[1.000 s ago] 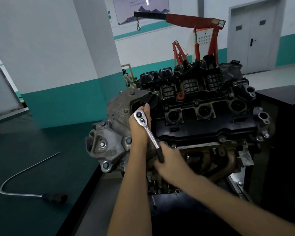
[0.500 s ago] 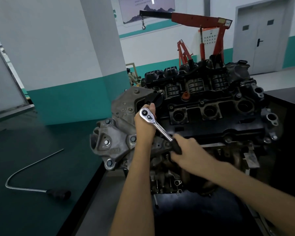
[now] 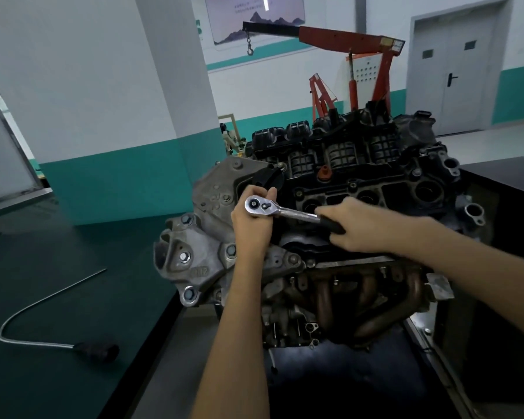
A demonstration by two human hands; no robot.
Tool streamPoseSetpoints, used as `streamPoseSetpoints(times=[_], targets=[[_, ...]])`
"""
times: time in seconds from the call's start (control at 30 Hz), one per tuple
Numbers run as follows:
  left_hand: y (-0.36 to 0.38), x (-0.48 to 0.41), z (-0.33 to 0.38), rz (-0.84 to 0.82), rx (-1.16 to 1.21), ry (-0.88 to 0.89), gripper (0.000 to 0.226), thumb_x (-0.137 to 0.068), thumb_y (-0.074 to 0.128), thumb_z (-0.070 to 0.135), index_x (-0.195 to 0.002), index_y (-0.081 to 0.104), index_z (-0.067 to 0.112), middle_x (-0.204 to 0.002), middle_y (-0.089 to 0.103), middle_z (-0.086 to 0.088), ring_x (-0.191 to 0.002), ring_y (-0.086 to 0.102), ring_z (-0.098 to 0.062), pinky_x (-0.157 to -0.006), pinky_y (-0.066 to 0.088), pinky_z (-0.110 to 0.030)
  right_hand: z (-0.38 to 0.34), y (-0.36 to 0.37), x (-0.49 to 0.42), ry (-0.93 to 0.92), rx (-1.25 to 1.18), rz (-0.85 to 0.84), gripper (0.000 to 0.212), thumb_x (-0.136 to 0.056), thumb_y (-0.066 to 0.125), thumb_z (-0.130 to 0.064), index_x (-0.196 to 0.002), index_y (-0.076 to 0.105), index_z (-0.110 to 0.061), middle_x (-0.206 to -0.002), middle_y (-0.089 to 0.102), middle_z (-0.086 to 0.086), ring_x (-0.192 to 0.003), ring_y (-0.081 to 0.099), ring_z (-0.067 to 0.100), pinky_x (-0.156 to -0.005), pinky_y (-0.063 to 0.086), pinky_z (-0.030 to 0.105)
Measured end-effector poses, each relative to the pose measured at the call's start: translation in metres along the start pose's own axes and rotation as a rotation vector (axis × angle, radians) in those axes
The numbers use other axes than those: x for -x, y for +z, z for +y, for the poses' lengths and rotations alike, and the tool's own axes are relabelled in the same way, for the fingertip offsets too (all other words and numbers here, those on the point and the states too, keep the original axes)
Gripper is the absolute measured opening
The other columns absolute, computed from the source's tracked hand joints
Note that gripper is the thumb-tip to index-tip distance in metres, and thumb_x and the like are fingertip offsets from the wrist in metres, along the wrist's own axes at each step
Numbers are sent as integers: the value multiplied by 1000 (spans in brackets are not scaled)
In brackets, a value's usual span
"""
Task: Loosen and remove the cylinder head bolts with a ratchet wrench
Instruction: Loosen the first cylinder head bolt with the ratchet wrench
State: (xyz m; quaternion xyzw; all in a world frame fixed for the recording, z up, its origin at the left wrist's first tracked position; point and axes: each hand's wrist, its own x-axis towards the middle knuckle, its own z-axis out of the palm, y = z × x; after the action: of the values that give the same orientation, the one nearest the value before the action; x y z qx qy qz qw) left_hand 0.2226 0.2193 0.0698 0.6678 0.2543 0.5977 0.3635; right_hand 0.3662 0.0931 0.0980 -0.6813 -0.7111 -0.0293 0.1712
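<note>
Left hand [image 3: 251, 228] cups ratchet wrench [image 3: 291, 212] head; right hand [image 3: 357, 228] grips its handle.

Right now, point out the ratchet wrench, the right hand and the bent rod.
ratchet wrench [image 3: 260, 205], head view, round chrome head.
right hand [image 3: 360, 225], head view, back of hand.
bent rod [image 3: 97, 351], head view, black handle.

Left of the engine [image 3: 345, 182] your tabletop [image 3: 58, 282] lies open except a bent rod [image 3: 96, 351]; a black cabinet [image 3: 502, 173] crowds the right.
</note>
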Motion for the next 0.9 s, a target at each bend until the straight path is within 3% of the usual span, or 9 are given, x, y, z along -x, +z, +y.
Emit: streamPoseSetpoints(times=[0.07, 0.2, 0.27, 0.37, 0.5, 0.63, 0.73, 0.8, 0.9], targets=[[0, -2, 0, -50, -16, -47, 42, -96, 57, 27, -68, 45, -1, -62, 47, -19, -58, 43, -15, -59, 38, -30, 7, -11, -6, -7, 97, -4, 13, -85, 59, -16, -94, 53, -23, -67, 52, -5, -54, 53, 11, -50, 42, 26], [3, -5, 1, -54, -37, -69, 45, -99, 52, 25, -59, 32, 15, -53, 30, 5, -50, 28, -5, -50, 27, -18, -7, 27, 10, 51, -138, 152, 21, -80, 61, -13, -75, 45, -25, -62, 50, -3, -52, 51, 15, -48, 37, 26], [6, -7, 0, -29, -77, -64, 46, -100, 51, 24, -60, 31, 15, -54, 30, 1, -51, 28, -7, -52, 29, -22, -30, 63, 23, 112, -391, 226, 20, -78, 61, -11, -76, 44, -21, -62, 51, 1, -52, 52, 17, -47, 38, 25], [7, -8, 1, 8, -52, -80, 44, -100, 50, 23, -62, 31, 14, -63, 33, -12, -62, 30, -22, -60, 29, -31, -80, 112, 23, 234, -721, 359, 19, -79, 60, -10, -83, 46, -22, -58, 52, -2, -45, 48, 5, -43, 34, 13], [4, -5, 0, 15, -108, -35, 42, -101, 50, 25, -64, 39, 7, -61, 35, -12, -57, 33, -17, -54, 31, -27, -116, 133, 13, 302, -860, 419, 17, -84, 57, -10, -98, 53, -19, -68, 62, -3, -59, 60, 5, -54, 46, 16], [4, -5, -3, 20, -45, -63, 37, -94, 62, 21, -64, 44, 9, -61, 41, -15, -58, 38, -19, -57, 34, -29, -68, 93, 22, 145, -589, 270, 16, -75, 58, -2, -85, 54, -14, -64, 57, 5, -55, 52, 17, -51, 38, 21], [0, 0, -4, -20, -53, 26, 30, -91, 65, 21, -68, 50, 9, -60, 50, -5, -57, 43, -9, -56, 38, -22, -18, 35, 15, 44, -258, 120, 15, -76, 62, -3, -81, 54, -14, -59, 50, -6, -49, 48, 4, -50, 39, 20], [-1, 0, -4, -46, -18, 25, 35, -94, 62, 21, -66, 46, 6, -58, 45, -1, -57, 39, -8, -57, 36, -22, 1, 0, 1, 12, -26, 47, 15, -81, 62, -10, -90, 56, -19, -63, 51, -7, -52, 51, 7, -54, 47, 29], [-1, -1, -2, -55, 40, 3, 39, -98, 54, 17, -64, 36, 15, -62, 33, 2, -61, 30, -8, -59, 29, -26, 8, -23, -15, -40, 188, 80, 18, -83, 61, -15, -90, 53, -29, -61, 47, -10, -51, 46, 7, -51, 38, 28]])
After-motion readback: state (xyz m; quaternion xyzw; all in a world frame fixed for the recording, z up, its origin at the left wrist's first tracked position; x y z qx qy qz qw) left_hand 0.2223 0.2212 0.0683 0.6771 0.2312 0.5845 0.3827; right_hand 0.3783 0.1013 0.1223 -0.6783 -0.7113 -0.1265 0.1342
